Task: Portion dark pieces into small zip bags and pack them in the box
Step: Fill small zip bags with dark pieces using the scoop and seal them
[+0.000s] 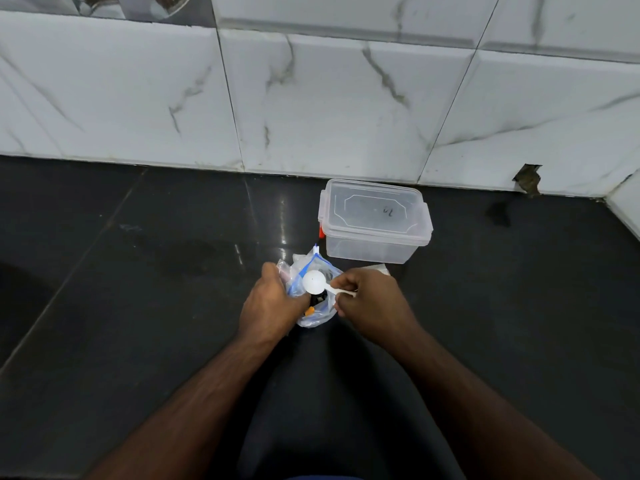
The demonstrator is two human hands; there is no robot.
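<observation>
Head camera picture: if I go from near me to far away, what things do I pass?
Forearms → the two hands (left hand, right hand) holding the zip bag and white spoon → clear plastic box with its lid on → marble tiled wall.

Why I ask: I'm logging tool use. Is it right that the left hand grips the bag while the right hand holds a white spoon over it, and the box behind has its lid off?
Not quite: the head view shows the box with its lid on. The rest holds: left hand grips the bag, right hand holds the spoon over it.
</observation>
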